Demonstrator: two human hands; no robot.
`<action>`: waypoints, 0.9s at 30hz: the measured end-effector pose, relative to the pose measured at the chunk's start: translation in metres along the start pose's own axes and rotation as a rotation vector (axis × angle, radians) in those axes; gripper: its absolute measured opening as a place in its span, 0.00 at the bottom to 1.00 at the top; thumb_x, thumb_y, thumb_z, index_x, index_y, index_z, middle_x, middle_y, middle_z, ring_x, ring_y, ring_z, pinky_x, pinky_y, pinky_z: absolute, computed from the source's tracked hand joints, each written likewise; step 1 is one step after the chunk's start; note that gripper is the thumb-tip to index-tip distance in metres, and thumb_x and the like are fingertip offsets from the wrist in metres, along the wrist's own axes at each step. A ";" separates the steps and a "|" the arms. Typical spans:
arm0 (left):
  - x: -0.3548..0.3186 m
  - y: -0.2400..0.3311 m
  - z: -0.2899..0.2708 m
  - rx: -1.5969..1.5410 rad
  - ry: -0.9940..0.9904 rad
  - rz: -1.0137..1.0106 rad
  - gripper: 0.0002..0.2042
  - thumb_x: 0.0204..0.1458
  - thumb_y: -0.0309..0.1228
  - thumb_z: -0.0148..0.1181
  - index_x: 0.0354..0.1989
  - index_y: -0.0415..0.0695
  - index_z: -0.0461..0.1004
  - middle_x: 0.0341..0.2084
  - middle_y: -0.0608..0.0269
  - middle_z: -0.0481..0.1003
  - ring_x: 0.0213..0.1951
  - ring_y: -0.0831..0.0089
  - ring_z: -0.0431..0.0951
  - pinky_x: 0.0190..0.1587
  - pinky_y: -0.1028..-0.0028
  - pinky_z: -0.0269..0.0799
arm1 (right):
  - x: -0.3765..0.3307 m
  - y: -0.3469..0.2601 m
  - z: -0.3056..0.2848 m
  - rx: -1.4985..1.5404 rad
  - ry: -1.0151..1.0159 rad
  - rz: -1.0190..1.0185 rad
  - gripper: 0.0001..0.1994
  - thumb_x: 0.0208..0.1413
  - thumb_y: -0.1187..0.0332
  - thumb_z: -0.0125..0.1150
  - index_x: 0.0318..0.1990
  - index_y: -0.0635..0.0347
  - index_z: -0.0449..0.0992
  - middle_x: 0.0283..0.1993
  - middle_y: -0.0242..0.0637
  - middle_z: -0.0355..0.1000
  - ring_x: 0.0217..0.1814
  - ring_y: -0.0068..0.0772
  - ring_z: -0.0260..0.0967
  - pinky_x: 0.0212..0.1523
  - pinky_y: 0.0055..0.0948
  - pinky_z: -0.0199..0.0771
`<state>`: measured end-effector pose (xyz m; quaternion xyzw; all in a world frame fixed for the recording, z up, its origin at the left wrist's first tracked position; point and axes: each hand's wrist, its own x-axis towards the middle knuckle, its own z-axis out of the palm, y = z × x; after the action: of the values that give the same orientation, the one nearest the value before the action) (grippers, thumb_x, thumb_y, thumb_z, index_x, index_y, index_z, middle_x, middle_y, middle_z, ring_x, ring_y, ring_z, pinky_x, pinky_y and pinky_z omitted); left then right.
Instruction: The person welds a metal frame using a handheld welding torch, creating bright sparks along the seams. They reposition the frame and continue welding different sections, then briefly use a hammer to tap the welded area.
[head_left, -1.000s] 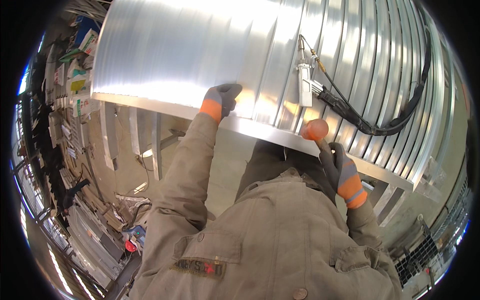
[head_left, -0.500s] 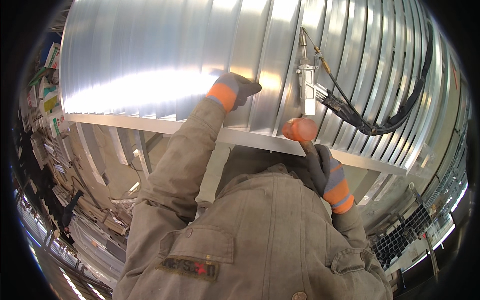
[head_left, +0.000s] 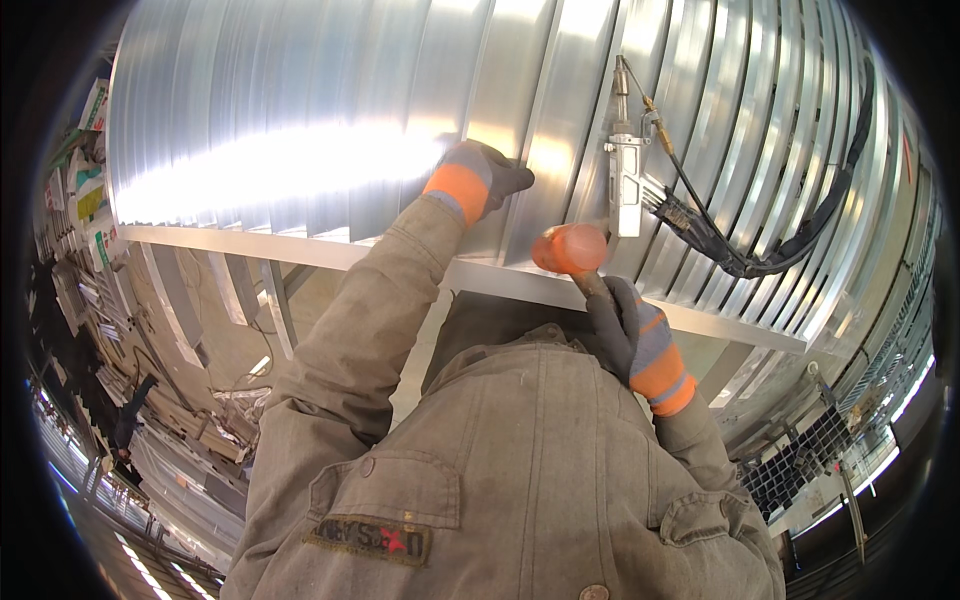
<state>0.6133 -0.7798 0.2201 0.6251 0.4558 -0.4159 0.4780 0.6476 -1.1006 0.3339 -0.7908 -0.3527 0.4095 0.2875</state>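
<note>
My left hand (head_left: 482,178), in a grey and orange glove, rests on the ribbed metal panel (head_left: 400,90) beside a raised rib. Its fingers are closed together at the rib's edge; what lies inside them is hidden. My right hand (head_left: 640,335), in a matching glove, grips the handle of a mallet (head_left: 570,248) with a translucent orange-red head. The head is over the panel's near edge, right of my left hand; I cannot tell whether it touches the metal. Farther right, a silver air tool (head_left: 626,180) with a hose lies across the ribs.
A black sleeved hose (head_left: 790,255) curves from the tool along the panel's right side. The near edge is a pale metal rail (head_left: 240,238) on supports (head_left: 175,295). Printed bags (head_left: 95,200) and clutter stand left; a dark mesh grid (head_left: 800,460) is low on the right.
The mallet and my right hand have moved left, nearer my left hand. My left hand keeps about the same place on the panel. The whole view has shifted slightly.
</note>
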 end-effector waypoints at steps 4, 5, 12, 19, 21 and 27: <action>-0.001 0.001 -0.002 0.009 -0.002 -0.010 0.21 0.58 0.52 0.75 0.47 0.46 0.92 0.31 0.62 0.85 0.33 0.69 0.83 0.42 0.62 0.82 | 0.009 -0.003 0.014 0.090 -0.100 0.134 0.15 0.80 0.60 0.62 0.59 0.64 0.79 0.43 0.57 0.82 0.45 0.68 0.83 0.43 0.55 0.79; -0.002 0.001 -0.001 -0.007 -0.012 -0.004 0.22 0.59 0.52 0.75 0.47 0.46 0.92 0.31 0.61 0.86 0.33 0.69 0.83 0.43 0.62 0.82 | 0.009 -0.002 0.016 0.081 -0.143 0.203 0.15 0.80 0.59 0.62 0.59 0.64 0.79 0.42 0.57 0.82 0.45 0.69 0.83 0.43 0.56 0.79; -0.005 0.000 0.000 0.004 -0.014 0.014 0.23 0.62 0.54 0.72 0.49 0.46 0.92 0.33 0.59 0.87 0.34 0.66 0.85 0.45 0.60 0.83 | 0.002 0.000 0.008 -0.064 0.010 -0.034 0.14 0.78 0.63 0.64 0.61 0.63 0.79 0.49 0.57 0.82 0.48 0.65 0.83 0.44 0.53 0.80; -0.033 0.001 0.026 -0.012 0.158 0.173 0.22 0.64 0.53 0.69 0.51 0.48 0.92 0.34 0.61 0.90 0.38 0.63 0.90 0.48 0.59 0.85 | -0.027 0.012 -0.013 -0.102 0.155 -0.005 0.15 0.77 0.67 0.64 0.64 0.65 0.78 0.51 0.54 0.82 0.49 0.62 0.84 0.46 0.49 0.83; -0.032 0.013 0.041 0.105 0.033 0.143 0.22 0.63 0.55 0.69 0.51 0.50 0.93 0.33 0.63 0.90 0.38 0.63 0.91 0.48 0.60 0.85 | -0.040 0.021 -0.017 0.085 0.134 0.265 0.15 0.77 0.67 0.63 0.64 0.66 0.78 0.52 0.55 0.82 0.49 0.63 0.84 0.47 0.49 0.83; -0.021 0.039 0.076 0.157 -0.026 0.058 0.20 0.60 0.54 0.74 0.44 0.49 0.92 0.31 0.61 0.88 0.37 0.60 0.89 0.46 0.58 0.84 | -0.064 0.041 -0.020 0.095 0.077 0.277 0.16 0.78 0.67 0.62 0.65 0.66 0.77 0.52 0.57 0.84 0.50 0.66 0.85 0.49 0.50 0.83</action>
<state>0.6396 -0.8623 0.2342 0.6682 0.3970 -0.4444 0.4454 0.6513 -1.1791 0.3416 -0.8325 -0.2092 0.4308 0.2786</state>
